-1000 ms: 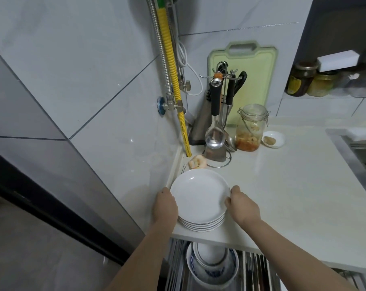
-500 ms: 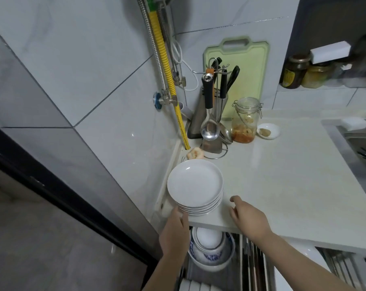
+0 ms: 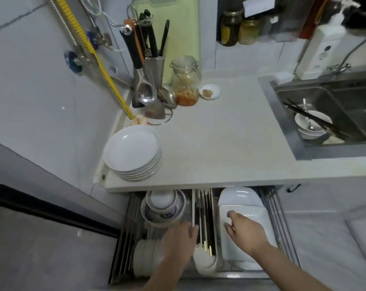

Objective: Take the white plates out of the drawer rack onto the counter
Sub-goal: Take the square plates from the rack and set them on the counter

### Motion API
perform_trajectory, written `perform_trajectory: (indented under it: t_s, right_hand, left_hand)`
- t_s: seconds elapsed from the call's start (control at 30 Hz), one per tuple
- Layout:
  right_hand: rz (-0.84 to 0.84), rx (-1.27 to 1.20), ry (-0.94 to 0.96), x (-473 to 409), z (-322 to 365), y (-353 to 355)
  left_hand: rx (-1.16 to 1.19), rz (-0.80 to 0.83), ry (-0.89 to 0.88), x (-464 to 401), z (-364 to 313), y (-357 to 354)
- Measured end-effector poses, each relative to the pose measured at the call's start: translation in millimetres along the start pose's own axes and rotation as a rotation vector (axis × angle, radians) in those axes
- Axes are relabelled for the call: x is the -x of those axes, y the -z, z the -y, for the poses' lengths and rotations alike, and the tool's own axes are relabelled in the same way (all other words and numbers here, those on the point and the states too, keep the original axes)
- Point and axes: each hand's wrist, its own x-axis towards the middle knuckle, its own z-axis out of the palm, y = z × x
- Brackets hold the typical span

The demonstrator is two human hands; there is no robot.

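**White plates: one stack up, more half-hidden below**

White plates (image 3: 133, 151) sit in a stack on the counter (image 3: 219, 143), at its near left corner beside the wall. Below the counter edge the drawer rack (image 3: 280, 223) is pulled out, though its back part is hidden under the countertop. In its right compartment lie white rectangular dishes (image 3: 241, 206), the rearmost cut off by the counter edge. The right hand (image 3: 246, 232) reaches over them with fingers spread, its fingertips at the left rim of the top dish; whether it grips is hard to tell. The left hand (image 3: 181, 241) hovers over the left compartment, fingers loosely extended beside the chopstick holder (image 3: 204, 223), grasping nothing visible. It covers part of a row of upright white dishes (image 3: 144, 261), which are blurred. Behind them stand nested blue-patterned bowls (image 3: 164, 206). At the far right, the sink (image 3: 325, 114) holds bowls and chopsticks.
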Motion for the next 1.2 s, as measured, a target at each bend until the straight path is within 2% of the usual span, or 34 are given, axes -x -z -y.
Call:
perform_trajectory:
  t_s: [0.27,0.53,0.67,0.83,0.93,1.2]
  right_hand:
    - [0.253,0.079,-0.288,32,-96,-42]
    - [0.317,0.005,-0.523,7,-153,-78]
    - [0.321,-0.045,-0.631,-13,-161,-97]
    - [0.389,-0.033,-0.705,-27,-165,-117]
    - [0.348,0.021,-0.732,-32,-170,-120]
    - [0.336,0.092,-0.672,-27,-170,-111]
  left_hand:
    - [-0.189,0.206,-0.022,-11,-32,-94]
    - [-0.225,0.24,-0.009,-45,-49,-155]
    - [-0.247,0.246,0.085,-69,-56,-176]
    - [-0.315,0.308,0.117,-80,-55,-193]
    - [-0.4,0.345,0.102,-85,-54,-199]
    - [-0.387,0.396,0.113,-85,-53,-186]
